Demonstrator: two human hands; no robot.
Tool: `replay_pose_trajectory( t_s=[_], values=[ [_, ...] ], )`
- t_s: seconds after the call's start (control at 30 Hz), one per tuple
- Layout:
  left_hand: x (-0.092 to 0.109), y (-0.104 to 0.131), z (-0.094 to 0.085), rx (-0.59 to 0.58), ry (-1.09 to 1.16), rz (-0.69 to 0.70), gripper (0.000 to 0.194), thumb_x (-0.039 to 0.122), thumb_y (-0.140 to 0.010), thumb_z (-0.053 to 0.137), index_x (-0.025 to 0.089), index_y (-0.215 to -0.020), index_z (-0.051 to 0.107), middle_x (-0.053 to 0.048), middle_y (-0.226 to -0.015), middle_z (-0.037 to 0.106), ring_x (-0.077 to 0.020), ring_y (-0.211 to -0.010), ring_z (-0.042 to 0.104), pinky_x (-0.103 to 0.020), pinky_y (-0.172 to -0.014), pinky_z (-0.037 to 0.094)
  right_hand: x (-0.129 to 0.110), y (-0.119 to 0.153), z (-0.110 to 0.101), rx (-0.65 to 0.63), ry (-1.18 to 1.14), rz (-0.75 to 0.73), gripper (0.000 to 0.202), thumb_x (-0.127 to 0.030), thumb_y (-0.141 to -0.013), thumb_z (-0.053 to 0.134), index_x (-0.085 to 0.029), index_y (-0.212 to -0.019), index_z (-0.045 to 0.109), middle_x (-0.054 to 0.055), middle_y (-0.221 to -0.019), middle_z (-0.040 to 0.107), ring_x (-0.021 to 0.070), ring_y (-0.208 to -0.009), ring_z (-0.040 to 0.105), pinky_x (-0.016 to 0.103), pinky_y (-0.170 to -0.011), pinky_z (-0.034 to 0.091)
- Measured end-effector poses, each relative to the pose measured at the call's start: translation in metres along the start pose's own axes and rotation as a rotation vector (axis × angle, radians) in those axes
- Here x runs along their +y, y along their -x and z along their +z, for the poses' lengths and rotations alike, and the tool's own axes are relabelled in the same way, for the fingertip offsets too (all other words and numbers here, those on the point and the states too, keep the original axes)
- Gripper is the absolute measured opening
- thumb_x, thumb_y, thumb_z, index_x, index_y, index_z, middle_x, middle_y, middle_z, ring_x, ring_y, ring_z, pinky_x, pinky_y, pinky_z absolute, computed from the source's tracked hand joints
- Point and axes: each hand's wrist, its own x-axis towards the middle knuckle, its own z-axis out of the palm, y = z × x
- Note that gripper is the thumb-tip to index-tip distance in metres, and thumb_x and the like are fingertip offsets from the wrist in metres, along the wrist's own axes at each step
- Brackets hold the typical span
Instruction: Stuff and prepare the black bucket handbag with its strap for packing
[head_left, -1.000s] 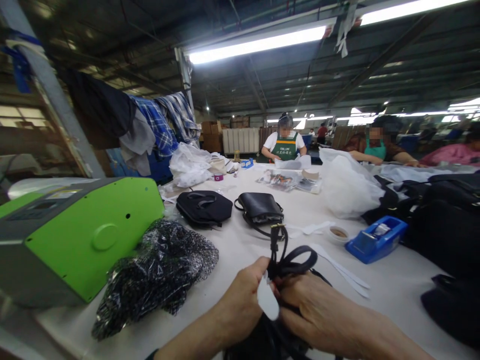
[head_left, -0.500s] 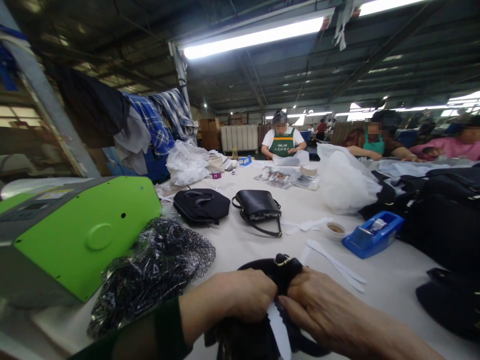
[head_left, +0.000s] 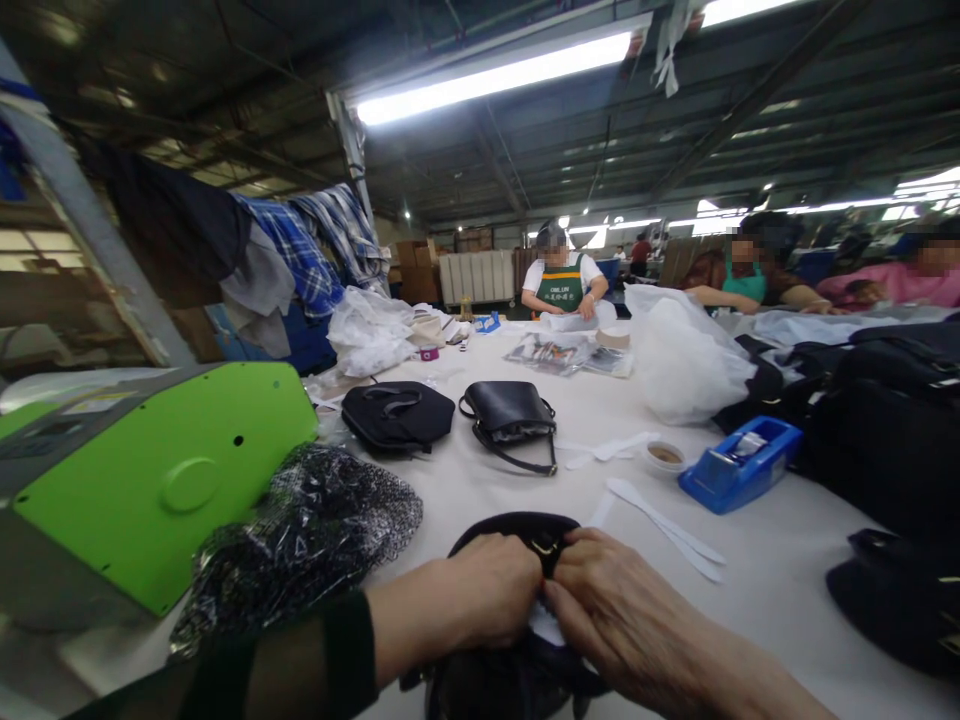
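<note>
A black bag (head_left: 510,675) with a small gold buckle lies at the near edge of the table, under both hands. My left hand (head_left: 499,590) is closed in a fist on the bag's upper part. Pressed close beside it, my right hand (head_left: 600,590) has its fingers curled round the black material near the buckle. Between and below the hands shows a piece of white paper (head_left: 546,622), mostly covered by them. The fingertips of both hands are hidden.
Ahead lie two black bags (head_left: 397,415) (head_left: 512,408). A blue tape dispenser (head_left: 739,465), a small round bowl (head_left: 665,456) and white strips (head_left: 664,525) are at right. A green machine (head_left: 165,480) and crumpled plastic (head_left: 307,530) stand left. Several people work beyond.
Most of the white strip that hung below my hands is now out of sight. My left hand has shifted slightly left, and the buckle sits lower between the hands.
</note>
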Motion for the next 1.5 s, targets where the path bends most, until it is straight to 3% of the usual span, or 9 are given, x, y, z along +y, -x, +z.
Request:
replay_pose_trajectory(
  t_s=[0.17,0.33,0.47,0.77,0.93,1.13,1.3,1.4,1.5],
  values=[
    [-0.007,0.013,0.005,0.041,0.032,-0.008,0.024,0.002,-0.067,0.051,0.008,-0.086,0.065,-0.015,-0.086,0.07,-0.0276,-0.08,0.066,-0.03,-0.067,0.051,0.0,-0.004,0.005,0.056,-0.01,-0.004,0.035,-0.013,-0.09,0.032,-0.014,-0.068,0.059,0.006,-0.071,0.064,0.0152,-0.069,0.056,0.031,-0.079,0.034],
    [-0.012,0.005,0.002,-0.125,-0.124,0.289,0.006,0.007,-0.069,0.06,0.009,-0.072,0.066,-0.011,-0.07,0.07,-0.0168,-0.05,0.057,-0.023,-0.04,0.035,-0.002,-0.004,0.005,-0.049,0.058,0.006,0.03,-0.008,-0.086,0.035,-0.014,-0.067,0.057,0.003,-0.068,0.063,0.0129,-0.062,0.053,0.032,-0.082,0.031],
    [-0.004,0.001,-0.003,-0.176,-0.262,0.405,0.007,0.008,-0.067,0.068,0.01,-0.061,0.065,-0.007,-0.061,0.068,-0.0131,-0.042,0.048,-0.025,-0.037,0.029,-0.004,-0.001,0.005,-0.105,0.134,0.007,0.027,-0.006,-0.084,0.037,-0.015,-0.069,0.058,0.003,-0.07,0.064,0.0135,-0.062,0.053,0.032,-0.081,0.03],
    [-0.007,0.011,0.001,-0.135,-0.209,0.336,0.009,0.01,-0.072,0.061,0.008,-0.078,0.068,-0.011,-0.076,0.07,-0.0185,-0.058,0.059,-0.026,-0.046,0.038,-0.01,0.0,0.005,-0.164,0.306,-0.008,0.023,-0.009,-0.083,0.041,-0.016,-0.079,0.063,0.008,-0.077,0.066,0.0211,-0.07,0.054,0.036,-0.067,0.03],
    [0.002,0.003,-0.008,-0.27,-0.283,0.338,0.006,0.007,-0.067,0.065,0.01,-0.062,0.066,-0.008,-0.061,0.069,-0.0164,-0.045,0.051,-0.028,-0.038,0.031,-0.01,-0.001,0.004,-0.151,0.243,0.059,0.027,-0.009,-0.084,0.039,-0.016,-0.076,0.064,0.008,-0.077,0.067,0.0233,-0.081,0.057,0.038,-0.079,0.032],
    [0.0,-0.012,-0.006,-0.319,-0.238,0.275,0.037,0.004,-0.057,0.066,0.018,-0.033,0.041,0.001,-0.034,0.049,-0.0112,-0.031,0.036,-0.024,-0.033,0.031,-0.013,-0.001,-0.002,-0.177,0.198,0.083,0.03,-0.006,-0.085,0.037,-0.015,-0.074,0.063,0.008,-0.076,0.066,0.0226,-0.082,0.058,0.038,-0.081,0.035],
    [0.0,0.005,-0.007,-0.236,-0.168,0.205,0.007,0.006,-0.06,0.061,0.01,-0.062,0.066,-0.008,-0.057,0.066,-0.0132,-0.035,0.044,-0.023,-0.032,0.031,-0.013,-0.005,-0.011,-0.252,0.229,0.076,0.026,-0.007,-0.083,0.039,-0.015,-0.08,0.064,0.01,-0.085,0.067,0.025,-0.08,0.06,0.036,-0.068,0.04],
    [0.006,0.014,-0.01,-0.208,-0.158,0.169,0.018,0.007,-0.064,0.062,0.007,-0.08,0.071,-0.012,-0.071,0.071,-0.0175,-0.045,0.055,-0.024,-0.035,0.032,-0.01,-0.012,-0.013,-0.213,0.221,0.248,0.027,-0.002,-0.075,0.045,-0.014,-0.091,0.063,0.009,-0.085,0.07,0.024,-0.074,0.066,0.029,-0.054,0.038],
    [0.007,0.015,-0.004,-0.173,-0.261,0.256,0.013,0.009,-0.069,0.064,0.007,-0.079,0.072,-0.012,-0.073,0.072,-0.0198,-0.054,0.06,-0.026,-0.042,0.036,-0.008,-0.025,-0.01,-0.18,0.26,0.309,0.031,0.002,-0.073,0.045,-0.012,-0.093,0.065,0.012,-0.081,0.072,0.026,-0.073,0.069,0.028,-0.051,0.036]
  ],
)
